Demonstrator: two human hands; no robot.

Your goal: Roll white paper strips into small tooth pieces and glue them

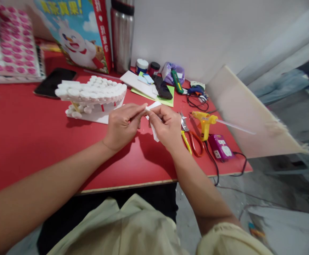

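Both hands meet over the red table, pinching a small white piece (154, 105) that looks like paper or tissue. My left hand (124, 124) is closed, its thumb and fingertips at the piece's left end. My right hand (167, 125) closes on the same piece from the other side, and a white strip (155, 133) of it hangs below those fingers. The fingers hide much of it. Just beyond my left hand stands a white model (93, 92) built of round, pad-like pieces on a white board. Scissors (193, 140) with orange and yellow handles lie right of my right hand.
A yellow glue gun (204, 122) stands near a purple power box (220, 147), with cables over the table's edge. Behind are a steel flask (122, 39), small jars (142, 66), a green cutter (177, 81), a black phone (55, 82) and a printed box (77, 39). A pale board (250, 117) leans at right.
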